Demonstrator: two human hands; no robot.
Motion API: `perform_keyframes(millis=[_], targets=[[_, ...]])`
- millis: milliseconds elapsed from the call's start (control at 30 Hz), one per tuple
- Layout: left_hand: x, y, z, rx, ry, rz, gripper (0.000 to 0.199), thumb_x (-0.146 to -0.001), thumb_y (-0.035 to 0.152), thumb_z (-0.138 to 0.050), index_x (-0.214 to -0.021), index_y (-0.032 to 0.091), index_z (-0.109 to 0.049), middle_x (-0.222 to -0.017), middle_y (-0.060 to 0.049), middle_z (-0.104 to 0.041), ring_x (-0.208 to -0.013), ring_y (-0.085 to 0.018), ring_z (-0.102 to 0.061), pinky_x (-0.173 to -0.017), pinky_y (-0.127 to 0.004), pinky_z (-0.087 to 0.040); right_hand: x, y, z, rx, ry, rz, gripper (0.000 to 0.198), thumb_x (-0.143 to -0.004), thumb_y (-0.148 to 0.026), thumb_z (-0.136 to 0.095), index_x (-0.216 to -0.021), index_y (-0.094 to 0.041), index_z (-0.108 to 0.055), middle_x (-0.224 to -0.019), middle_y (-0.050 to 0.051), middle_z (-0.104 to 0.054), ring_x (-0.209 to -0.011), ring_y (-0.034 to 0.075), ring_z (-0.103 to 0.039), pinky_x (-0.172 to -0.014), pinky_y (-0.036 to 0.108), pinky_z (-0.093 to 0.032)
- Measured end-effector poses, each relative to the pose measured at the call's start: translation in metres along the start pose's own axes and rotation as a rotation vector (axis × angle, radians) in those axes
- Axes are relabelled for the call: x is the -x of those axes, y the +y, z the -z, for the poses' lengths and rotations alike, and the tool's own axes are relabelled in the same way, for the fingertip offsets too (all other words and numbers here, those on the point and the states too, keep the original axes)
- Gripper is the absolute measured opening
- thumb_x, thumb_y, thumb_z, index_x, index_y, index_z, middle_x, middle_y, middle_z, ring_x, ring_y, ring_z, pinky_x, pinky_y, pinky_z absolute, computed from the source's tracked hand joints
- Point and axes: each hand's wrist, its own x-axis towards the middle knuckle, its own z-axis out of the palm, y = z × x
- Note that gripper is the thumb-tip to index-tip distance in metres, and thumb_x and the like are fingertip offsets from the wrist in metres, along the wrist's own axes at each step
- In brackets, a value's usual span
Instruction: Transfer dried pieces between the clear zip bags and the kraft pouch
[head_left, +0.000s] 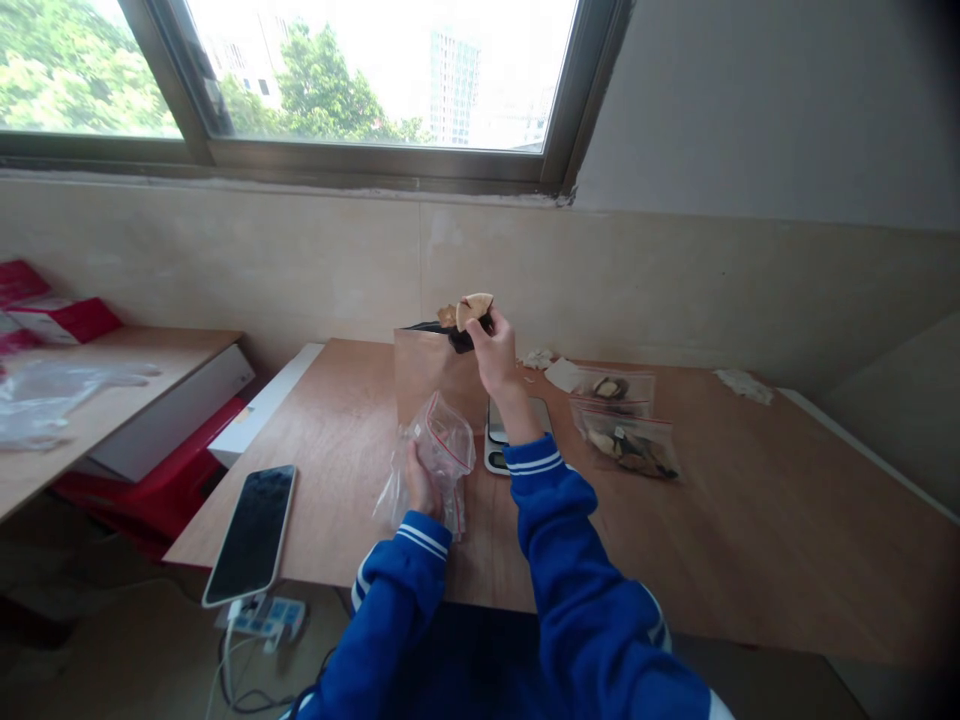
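My right hand (495, 352) is raised above the table, its fingers pinched around several dried slices (474, 311), some pale, some brown or dark. Their exact kind I cannot make out. Behind and below them stands a brown paper bag (424, 372) with a dark opening. Lower down, my left hand (422, 480) grips a clear zip bag (448, 432) with a red seal line, its mouth gaping. More clear plastic hangs under that hand. A small white digital scale (496, 461) lies partly hidden beneath my right forearm.
Right of the scale lie two zip bags, a nearer filled bag (634, 450) and a farther bag (609, 387), both holding dried pieces. Crumpled tissue (744, 385) rests farther right. A phone (253, 530) with a charging cable sits at the left edge. The wall (675, 290) closes off the back.
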Motion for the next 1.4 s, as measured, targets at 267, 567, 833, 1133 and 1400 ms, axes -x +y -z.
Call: perform_keyframes(millis=[267,567,833,1133,1400], targets=[[-0.003,-0.003,0.003,0.010,-0.064,0.030,0.052,-0.095,0.048,-0.036,-0.115,0.012,-0.068,-0.098,-0.015,-0.074,-0.093,-0.027,-0.071,-0.085,-0.042,-0.057,-0.027,0.014,-0.032,0.502,-0.164,0.276,0.029,-0.078,-0.013,-0.052,-0.106,-0.013,-0.059,-0.106,0.009,-0.055,-0.103,0.020,-0.052,-0.098,0.032,-0.041],[-0.003,-0.002,0.002,-0.002,-0.049,0.057,0.055,-0.095,0.049,-0.033,-0.114,0.011,-0.069,-0.097,-0.015,-0.074,-0.093,-0.027,-0.071,-0.084,-0.040,-0.057,-0.018,0.011,-0.026,0.557,-0.279,0.323,0.016,-0.078,-0.014,-0.051,-0.093,-0.014,-0.057,-0.096,0.005,-0.051,-0.088,0.017,-0.051,-0.085,0.025,-0.041],[0.002,0.001,-0.001,-0.019,-0.027,0.058,0.056,-0.096,0.047,-0.033,-0.114,0.009,-0.069,-0.093,-0.016,-0.074,-0.093,-0.028,-0.071,-0.086,-0.041,-0.056,-0.016,0.004,-0.025,0.626,-0.296,0.253,0.014,-0.083,-0.021,-0.052,-0.092,-0.016,-0.061,-0.089,0.004,-0.053,-0.082,0.017,-0.051,-0.080,0.026,-0.042],[0.004,0.002,-0.004,-0.016,-0.010,0.024,0.050,-0.097,0.043,-0.032,-0.114,0.013,-0.069,-0.094,-0.012,-0.075,-0.094,-0.024,-0.071,-0.091,-0.038,-0.054,-0.014,-0.012,-0.023,0.727,-0.500,0.223,0.017,-0.086,-0.023,-0.049,-0.089,-0.016,-0.064,-0.090,0.004,-0.064,-0.084,0.016,-0.053,-0.078,0.025,-0.040],[0.003,0.002,-0.003,0.000,-0.012,0.029,0.051,-0.097,0.043,-0.033,-0.124,0.012,-0.063,-0.098,-0.014,-0.074,-0.093,-0.026,-0.071,-0.088,-0.040,-0.055,-0.008,-0.032,-0.019,0.826,-0.468,0.102,0.019,-0.087,-0.024,-0.050,-0.086,-0.015,-0.066,-0.078,0.003,-0.067,-0.066,0.014,-0.052,-0.061,0.023,-0.035]])
